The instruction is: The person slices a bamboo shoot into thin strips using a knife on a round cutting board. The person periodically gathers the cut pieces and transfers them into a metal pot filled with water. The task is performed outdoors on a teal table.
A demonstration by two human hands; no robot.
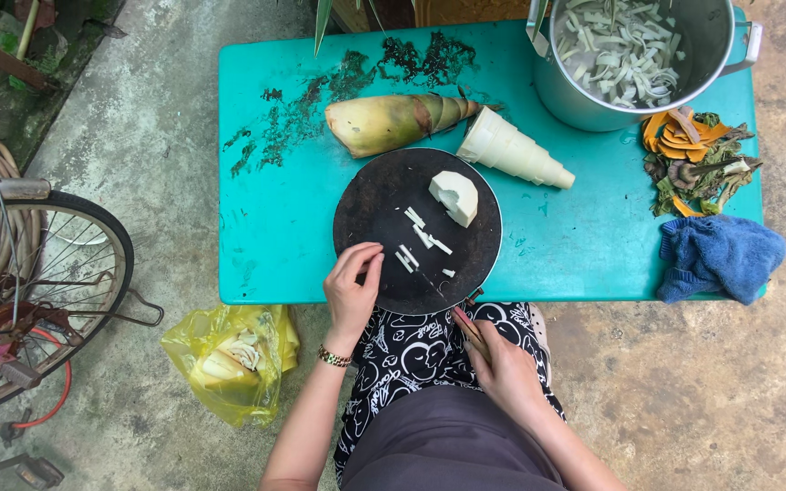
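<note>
My left hand (351, 289) pinches a strip; my right hand (502, 364) grips the knife (462, 320). Beyond them, the pot (584, 105) holds slices; two bamboo shoots (398, 120) remain whole.

Your bamboo shoot strips (422, 238): several short, pale, cut pieces, lying flat and scattered mid-board. Your bamboo shoot chunk (456, 195): white, peeled, blocky, resting at the upper right of the round dark cutting board (366, 205). Your knife (452, 306): wooden-handled, blade lying across the board's near edge.

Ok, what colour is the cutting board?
The cutting board is black and round, on the teal table; head view.
</note>
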